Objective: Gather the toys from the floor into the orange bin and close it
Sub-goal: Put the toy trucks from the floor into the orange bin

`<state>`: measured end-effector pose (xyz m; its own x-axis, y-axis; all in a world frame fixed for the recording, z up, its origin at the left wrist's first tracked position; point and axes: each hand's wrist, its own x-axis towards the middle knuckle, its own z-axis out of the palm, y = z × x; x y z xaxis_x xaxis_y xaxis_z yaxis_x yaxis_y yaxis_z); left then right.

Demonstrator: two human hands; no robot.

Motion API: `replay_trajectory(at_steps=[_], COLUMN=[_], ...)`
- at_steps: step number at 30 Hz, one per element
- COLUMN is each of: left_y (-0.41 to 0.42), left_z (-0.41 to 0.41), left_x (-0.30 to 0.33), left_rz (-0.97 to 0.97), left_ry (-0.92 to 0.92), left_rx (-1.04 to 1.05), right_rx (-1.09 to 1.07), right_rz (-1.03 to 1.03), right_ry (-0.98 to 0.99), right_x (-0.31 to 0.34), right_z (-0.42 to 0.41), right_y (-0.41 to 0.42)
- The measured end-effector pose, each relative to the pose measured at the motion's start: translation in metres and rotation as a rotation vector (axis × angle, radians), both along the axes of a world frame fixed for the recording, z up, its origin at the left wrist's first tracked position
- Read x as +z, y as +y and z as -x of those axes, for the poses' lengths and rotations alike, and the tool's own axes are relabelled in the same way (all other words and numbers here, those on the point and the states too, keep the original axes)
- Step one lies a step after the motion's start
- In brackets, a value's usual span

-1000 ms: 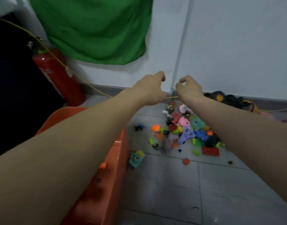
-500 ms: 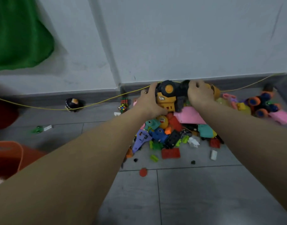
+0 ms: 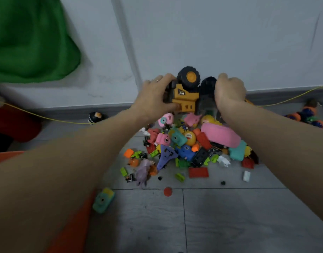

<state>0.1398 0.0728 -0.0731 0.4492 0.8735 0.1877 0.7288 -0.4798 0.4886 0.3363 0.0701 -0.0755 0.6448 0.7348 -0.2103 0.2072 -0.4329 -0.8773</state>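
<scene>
Orange bin (image 3: 71, 225) is showing only as slivers at lower left, mostly hiding behind the left forearm; lid not visible. A teal toy camera (image 3: 103, 200) is lying on the grey floor (image 3: 230, 221) just beside the bin's edge, with a small red disc (image 3: 168, 191) a little farther out. Beyond these, the toy pile (image 3: 190, 148) is spreading across the tiles: red brick (image 3: 198, 172), purple plane (image 3: 166, 156), pink slab (image 3: 221, 134), yellow ball (image 3: 190, 138), many small pieces too jumbled to name. Above the pile, both hands are clasping a yellow toy truck (image 3: 184, 97), which is tipping wheels-up; left hand (image 3: 153, 99) is wrapping its grip around the cab end, fingers curling over the top, and right hand (image 3: 228, 92) is clenching over the dark rear part, which it is largely covering. Farther off, a yellow cable (image 3: 47, 118) is running along the skirting, a black-and-white toy (image 3: 95, 116) is sitting near it, orange-wheeled toys (image 3: 306, 115) are lying at far right, a green cloth (image 3: 29, 39) is hanging on the wall, upper left.
</scene>
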Motion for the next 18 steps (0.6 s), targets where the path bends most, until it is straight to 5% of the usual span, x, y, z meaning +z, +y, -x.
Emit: replay_trajectory(at_steps=[4, 10, 18], left_y=[-0.021, -0.061, -0.125], left_z=[0.058, 0.17, 0.311], left_x=[0.074, 0.168, 0.243], left_rz=[-0.076, -0.051, -0.012], left_ry=[-0.044, -0.348, -0.058], left_rx=[0.094, 0.314, 0.511], right_rx=[0.097, 0.46, 1.118], right_rz=[-0.09, -0.033, 0.36], right_ry=[-0.126, -0.026, 0.834], right_x=[0.047, 0.1, 0.114], right_z=[0.047, 0.18, 0.329], right_y=[-0.003, -0.022, -0.101])
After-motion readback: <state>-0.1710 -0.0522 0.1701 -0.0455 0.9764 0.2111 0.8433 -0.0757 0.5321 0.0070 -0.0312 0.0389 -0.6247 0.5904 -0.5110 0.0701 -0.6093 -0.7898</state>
